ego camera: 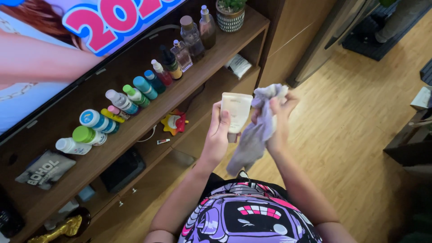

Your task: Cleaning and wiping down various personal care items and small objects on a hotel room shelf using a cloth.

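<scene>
A large flat screen (49,49) fills the upper left, showing bright pink, blue-edged shapes over pale tones; below it, at the left end of the wooden shelf (148,110), lies a grey pouch (45,167) with white print; a white packet (239,65) sits in the lower compartment at the shelf's right end. The left hand (219,135) grips a cream squeeze tube (235,111), cap down, its faint label too small to make out.

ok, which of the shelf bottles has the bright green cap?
The white bottle with the round green cap, lying near the shelf's left end, between a plain white bottle and a blue-lidded one.
</scene>
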